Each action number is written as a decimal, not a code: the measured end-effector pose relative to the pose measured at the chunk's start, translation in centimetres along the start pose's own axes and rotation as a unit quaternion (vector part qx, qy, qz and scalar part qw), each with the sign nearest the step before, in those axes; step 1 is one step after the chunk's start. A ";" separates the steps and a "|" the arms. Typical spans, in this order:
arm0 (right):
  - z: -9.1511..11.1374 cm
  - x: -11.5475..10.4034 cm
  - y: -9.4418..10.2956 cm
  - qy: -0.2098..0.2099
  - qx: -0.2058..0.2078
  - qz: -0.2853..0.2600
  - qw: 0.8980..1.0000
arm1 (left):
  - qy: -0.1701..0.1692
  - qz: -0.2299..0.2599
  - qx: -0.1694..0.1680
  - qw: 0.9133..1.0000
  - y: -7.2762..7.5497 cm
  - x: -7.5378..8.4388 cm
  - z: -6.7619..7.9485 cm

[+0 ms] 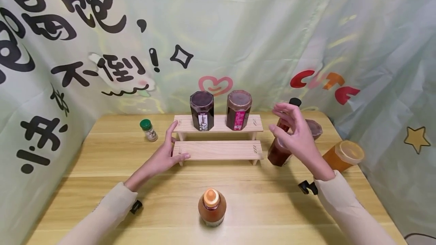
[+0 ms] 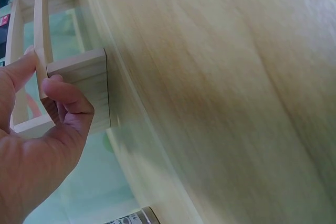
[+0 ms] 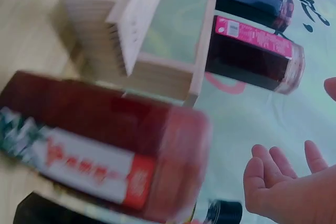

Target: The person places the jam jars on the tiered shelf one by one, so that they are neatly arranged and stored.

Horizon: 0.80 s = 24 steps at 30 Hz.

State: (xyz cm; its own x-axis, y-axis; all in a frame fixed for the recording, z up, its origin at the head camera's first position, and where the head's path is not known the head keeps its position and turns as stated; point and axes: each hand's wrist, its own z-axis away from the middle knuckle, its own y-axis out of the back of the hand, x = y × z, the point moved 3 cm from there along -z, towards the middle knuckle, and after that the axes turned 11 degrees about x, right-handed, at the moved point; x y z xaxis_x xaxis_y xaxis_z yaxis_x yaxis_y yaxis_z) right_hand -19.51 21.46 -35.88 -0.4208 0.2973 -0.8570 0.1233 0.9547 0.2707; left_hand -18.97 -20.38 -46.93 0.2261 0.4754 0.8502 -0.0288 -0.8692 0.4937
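Note:
My left hand [image 1: 161,158] grips the left end of the lower step on a two-step wooden rack [image 1: 218,150]. In the left wrist view its thumb and curled fingers hold the board's end. Two dark jam jars stand on the upper step: one with a white label [image 1: 202,112], another with a pink label [image 1: 239,110]. Right of the rack, my right hand [image 1: 297,133] hovers with loosely bent fingers and nothing in them. Partly hidden beneath it stands a dark red jar [image 1: 277,156]; the right wrist view shows the jar's white and red label [image 3: 89,161], apart from the fingers.
A black-capped bottle [image 1: 295,102] and a jar with a pinkish lid [image 1: 314,128] stand behind the right hand. An amber jar [image 1: 342,156] is farther right. A brown bottle with orange cap [image 1: 212,209] stands in front, a green-capped shaker [image 1: 148,131] at left. Printed cloth [image 1: 238,29] surrounds the table.

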 end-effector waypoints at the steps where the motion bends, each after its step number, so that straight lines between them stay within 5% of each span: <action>1: 0.3 0.1 0.4 0.001 0.005 0.005 1.000 | 0.000 -0.001 0.001 1.000 0.0 0.0 0.0; 12: 3.8 3.7 4.1 -0.023 -0.027 0.083 0.996 | -0.006 0.005 0.006 1.000 -0.4 0.5 0.4; 24: 5.2 9.4 4.1 0.000 -0.100 0.066 0.993 | -0.003 -0.005 0.003 1.000 0.2 0.3 0.1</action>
State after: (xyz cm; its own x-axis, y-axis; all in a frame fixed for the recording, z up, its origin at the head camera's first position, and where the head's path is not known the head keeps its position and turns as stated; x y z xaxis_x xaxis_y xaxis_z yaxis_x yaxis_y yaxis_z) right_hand -18.32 28.22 -45.13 -0.4134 0.4195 -0.8082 -0.0041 0.8867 0.4624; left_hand -18.77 -20.38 -46.59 0.2328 0.4824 0.8445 -0.0204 -0.8657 0.5001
